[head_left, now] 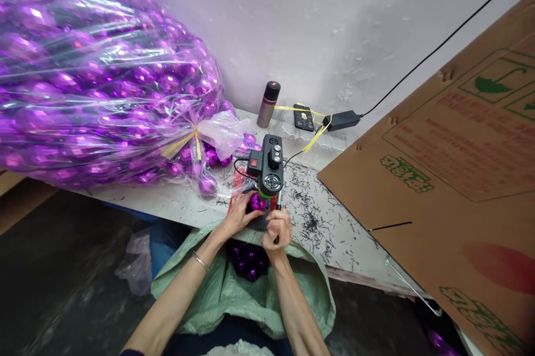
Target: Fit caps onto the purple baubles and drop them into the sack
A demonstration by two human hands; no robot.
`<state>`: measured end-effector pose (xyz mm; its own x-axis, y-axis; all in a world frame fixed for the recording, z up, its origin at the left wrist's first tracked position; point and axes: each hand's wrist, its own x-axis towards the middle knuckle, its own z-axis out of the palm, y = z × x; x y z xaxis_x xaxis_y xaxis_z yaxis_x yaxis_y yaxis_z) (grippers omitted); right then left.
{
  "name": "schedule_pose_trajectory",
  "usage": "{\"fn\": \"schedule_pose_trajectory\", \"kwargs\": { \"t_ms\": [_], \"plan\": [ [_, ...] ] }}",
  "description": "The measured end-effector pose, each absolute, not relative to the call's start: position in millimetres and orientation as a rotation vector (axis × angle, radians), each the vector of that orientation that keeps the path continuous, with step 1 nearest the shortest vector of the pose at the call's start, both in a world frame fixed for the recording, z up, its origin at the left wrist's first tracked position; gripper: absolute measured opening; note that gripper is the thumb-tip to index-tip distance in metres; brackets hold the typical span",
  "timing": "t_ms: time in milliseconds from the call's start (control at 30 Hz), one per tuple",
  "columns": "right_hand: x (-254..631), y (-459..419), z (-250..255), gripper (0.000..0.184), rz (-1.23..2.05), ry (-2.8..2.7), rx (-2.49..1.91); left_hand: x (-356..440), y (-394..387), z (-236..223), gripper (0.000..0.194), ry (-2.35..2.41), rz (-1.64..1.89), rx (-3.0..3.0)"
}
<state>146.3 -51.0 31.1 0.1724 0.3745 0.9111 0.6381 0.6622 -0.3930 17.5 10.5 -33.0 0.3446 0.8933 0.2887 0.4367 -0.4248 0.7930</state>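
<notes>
Below the head of a small black bench machine [267,164], a shiny purple ball [257,201] is held between the thumb and fingers of my left hand [242,212]. My right hand [276,229] is closed around the lever [278,200] on the machine's right side; part of the handle is hidden by the fingers. A red switch [254,162] sits on the machine's left. Under my hands gapes a green woven sack [200,300] with several purple balls [249,260] inside.
A huge clear plastic bag [104,77] of purple balls, tied with yellow ribbon, fills the left. Short black bits [311,219] litter the white table [167,200]. Behind stand a spray can [268,104], a phone [303,117] and a power adapter [343,120]. A cardboard box [451,178] blocks the right.
</notes>
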Motion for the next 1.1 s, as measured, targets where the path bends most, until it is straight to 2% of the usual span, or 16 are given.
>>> {"fn": "schedule_pose_trajectory", "kwargs": {
  "t_ms": [100, 233, 367, 533, 600, 700, 800, 900, 1100],
  "plan": [
    [146.3, -52.2, 43.9, 0.03, -0.213, -1.458, -0.874, 18.1, 12.8, -32.6, 0.057, 1.155, 0.968, 2.034],
    [143.0, -57.3, 85.8, 0.033, -0.083, -1.375, -0.978, 19.3, 11.9, -32.0, 0.058, 1.195, 0.984, 2.068],
    [141.8, -62.1, 118.3, 0.032, 0.048, -1.341, -1.062, 15.9, -16.3, -35.2, 0.06, 1.19, 1.044, 2.169],
    [145.0, -66.5, 110.0, 0.032, 0.02, -1.425, -1.064, -2.4, -56.1, -36.6, 0.09, 1.173, 1.081, 2.355],
    [145.0, -66.4, 102.6, 0.031, 0.0, -1.428, -1.055, -12.1, -43.9, -26.3, 0.08, 1.254, 1.122, 2.386],
    [143.3, -65.2, 97.9, 0.032, -0.028, -1.407, -1.035, -24.1, 9.6, 1.6, 0.044, 1.564, 1.115, 2.371],
    [141.8, -64.5, 98.5, 0.033, -0.049, -1.411, -1.029, -25.9, 74.1, 29.8, 0.041, 1.917, 0.775, 2.27],
    [142.0, -64.6, 98.1, 0.032, -0.061, -1.423, -1.019, -17.8, 116.8, 44.4, 0.044, 2.019, 0.483, 2.211],
    [142.8, -65.5, 93.0, 0.031, -0.038, -1.419, -1.023, -14.0, 129.4, 46.8, 0.036, 1.98, 0.402, 2.17]
  ]
}}
